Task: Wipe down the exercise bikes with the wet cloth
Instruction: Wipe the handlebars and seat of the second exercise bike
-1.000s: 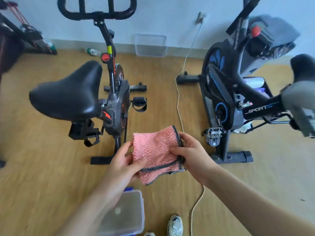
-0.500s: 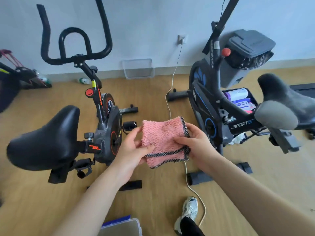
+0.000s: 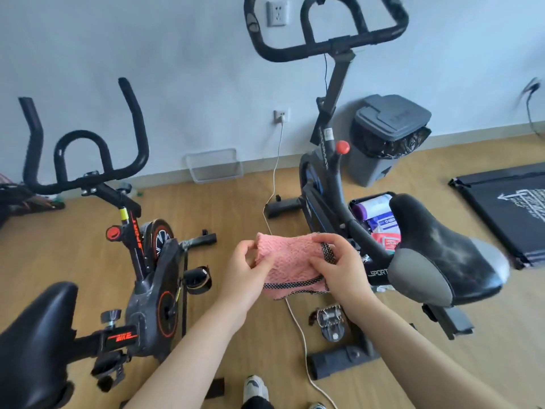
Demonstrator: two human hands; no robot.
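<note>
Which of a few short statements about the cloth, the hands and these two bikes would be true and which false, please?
1. The left hand and right hand both hold the pink cloth. True.
2. The pink cloth rests on the right bike's saddle. False: it is held up, off the saddle.
3. A grey bin stands by the wall. True.
4. The left bike has blue trim. False: its trim is orange.

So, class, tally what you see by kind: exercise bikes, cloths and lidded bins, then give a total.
Exercise bikes: 2 (orange-trimmed bike, blue-trimmed bike)
Cloths: 1 (pink cloth)
Lidded bins: 1 (grey bin)
Total: 4
</note>
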